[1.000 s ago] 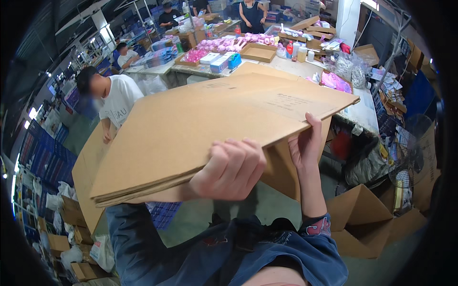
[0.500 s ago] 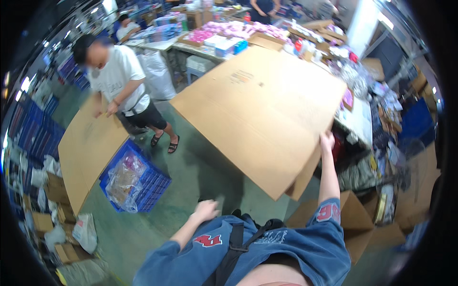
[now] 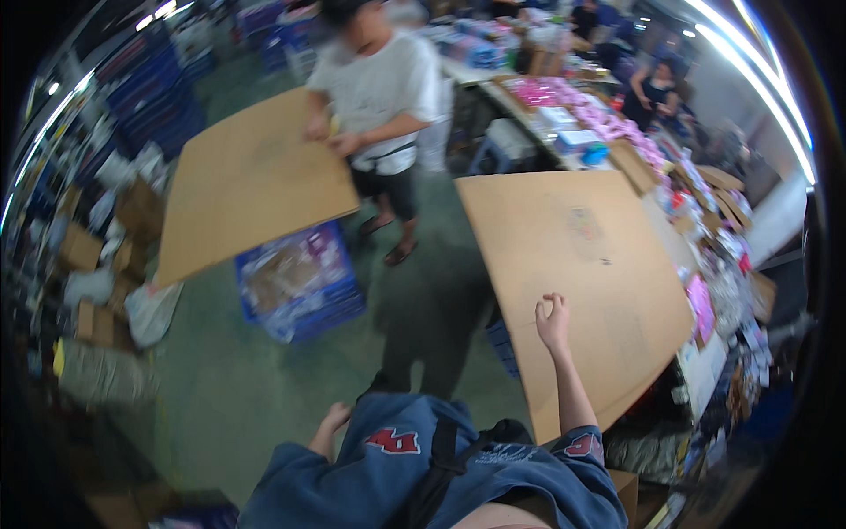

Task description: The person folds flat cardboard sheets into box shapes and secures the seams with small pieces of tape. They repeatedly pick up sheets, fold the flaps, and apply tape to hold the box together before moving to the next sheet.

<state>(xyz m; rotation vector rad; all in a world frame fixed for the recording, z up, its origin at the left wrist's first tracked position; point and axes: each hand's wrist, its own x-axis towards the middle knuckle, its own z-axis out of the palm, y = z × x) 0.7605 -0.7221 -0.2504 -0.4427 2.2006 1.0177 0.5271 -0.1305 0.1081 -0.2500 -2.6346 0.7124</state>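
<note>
Your right hand is curled into a loose fist and presses against the near face of a large flat cardboard sheet, close to its left edge; the fingers are folded in, and you cannot tell whether they pinch the sheet or only rest on it. The sheet lies tilted over the edge of a long worktable, its far corner reaching toward pink packets and small boxes on that table. Your left hand hangs low beside your blue shirt, fingers loosely bent, holding nothing. Across the green floor, another person in a white shirt grips a second cardboard sheet with both hands, above a blue crate.
</note>
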